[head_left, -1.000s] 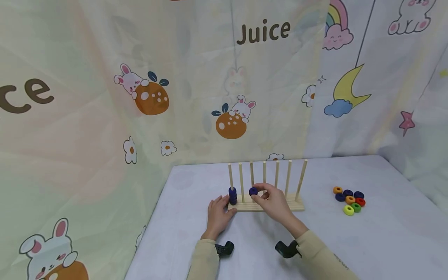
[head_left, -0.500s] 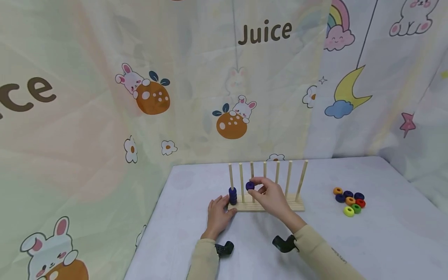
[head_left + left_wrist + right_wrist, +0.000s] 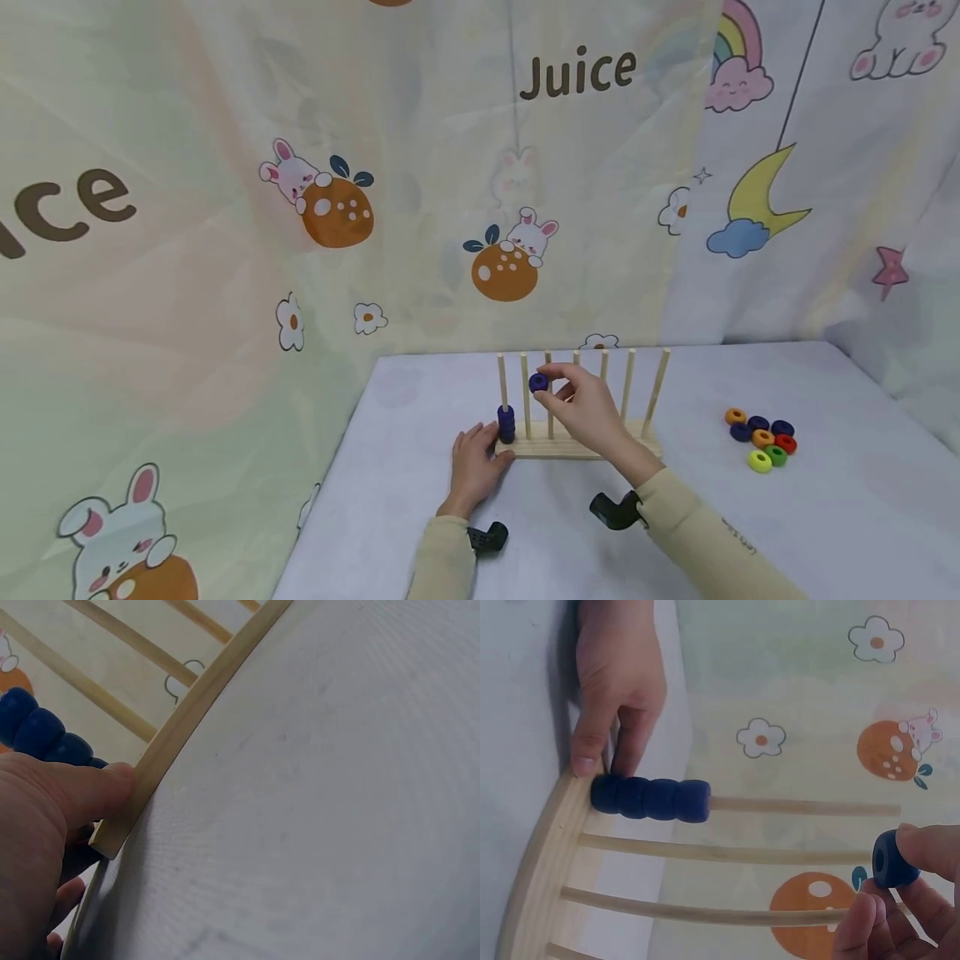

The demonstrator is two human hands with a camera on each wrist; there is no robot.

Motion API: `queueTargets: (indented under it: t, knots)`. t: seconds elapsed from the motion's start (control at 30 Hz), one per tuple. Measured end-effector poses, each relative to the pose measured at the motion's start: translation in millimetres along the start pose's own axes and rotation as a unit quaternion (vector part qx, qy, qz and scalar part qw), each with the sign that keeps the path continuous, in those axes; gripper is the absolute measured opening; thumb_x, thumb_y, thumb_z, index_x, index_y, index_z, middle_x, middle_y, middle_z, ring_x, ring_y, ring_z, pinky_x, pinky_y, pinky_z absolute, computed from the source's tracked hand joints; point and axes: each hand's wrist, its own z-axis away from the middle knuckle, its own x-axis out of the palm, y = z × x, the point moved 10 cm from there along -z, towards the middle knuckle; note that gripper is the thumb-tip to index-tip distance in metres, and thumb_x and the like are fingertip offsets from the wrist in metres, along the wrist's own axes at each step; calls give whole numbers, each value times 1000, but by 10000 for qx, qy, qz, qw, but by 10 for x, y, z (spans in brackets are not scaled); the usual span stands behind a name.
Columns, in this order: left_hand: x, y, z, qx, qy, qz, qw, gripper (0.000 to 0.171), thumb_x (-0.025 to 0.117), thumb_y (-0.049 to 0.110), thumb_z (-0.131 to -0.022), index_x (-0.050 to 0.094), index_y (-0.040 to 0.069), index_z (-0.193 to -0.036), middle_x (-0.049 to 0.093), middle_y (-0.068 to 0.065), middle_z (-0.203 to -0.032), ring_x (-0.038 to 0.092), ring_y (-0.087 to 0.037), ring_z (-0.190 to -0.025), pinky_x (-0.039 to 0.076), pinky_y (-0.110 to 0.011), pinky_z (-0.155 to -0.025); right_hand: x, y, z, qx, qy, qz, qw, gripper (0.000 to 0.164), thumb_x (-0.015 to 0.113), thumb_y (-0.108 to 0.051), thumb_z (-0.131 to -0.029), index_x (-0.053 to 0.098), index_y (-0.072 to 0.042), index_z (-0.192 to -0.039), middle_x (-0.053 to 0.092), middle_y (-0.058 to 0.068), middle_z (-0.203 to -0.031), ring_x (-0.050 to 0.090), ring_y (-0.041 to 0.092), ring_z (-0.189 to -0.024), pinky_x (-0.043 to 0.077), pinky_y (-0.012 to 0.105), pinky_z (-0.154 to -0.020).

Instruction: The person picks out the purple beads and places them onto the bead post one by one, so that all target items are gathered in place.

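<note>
A wooden peg rack [image 3: 555, 450] stands on the table, its upright pegs in a row. Several dark blue beads [image 3: 506, 425] are stacked on its leftmost peg. My left hand [image 3: 476, 471] holds the left end of the base; in the left wrist view its thumb [image 3: 97, 787] presses the front edge, the other fingers partly hidden. My right hand [image 3: 588, 408] pinches another blue bead [image 3: 894, 859] between thumb and fingers, its hole visible. This bead is raised near the tops of the second and third pegs, apart from the stack. The other pegs show no beads.
To the right of the rack lies a group of loose beads: orange [image 3: 736, 416], blue [image 3: 782, 428], red [image 3: 785, 443], green [image 3: 776, 454] and yellow-green [image 3: 760, 461]. A printed cloth [image 3: 420, 250] hangs behind the white table [image 3: 555, 533].
My right hand has lifted the blue bead upward and slightly left relative to the rack. The left hand stays at the base's end. The head view has shifted slightly.
</note>
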Motion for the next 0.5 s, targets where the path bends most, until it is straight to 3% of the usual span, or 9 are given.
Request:
queueTargets:
  t: [0.5]
  knots:
    - [-21,22,-8,113,150,49,9998,55,75,26,-85,60,-2,-130,62,-12,-132,47,-34,-130,21,-57,-114,-52,-245,-122,-285,32,-53,9996,35,75,-13,-86,67,-8,-120,68,6,-107,62,13,-69,51,24,-54]
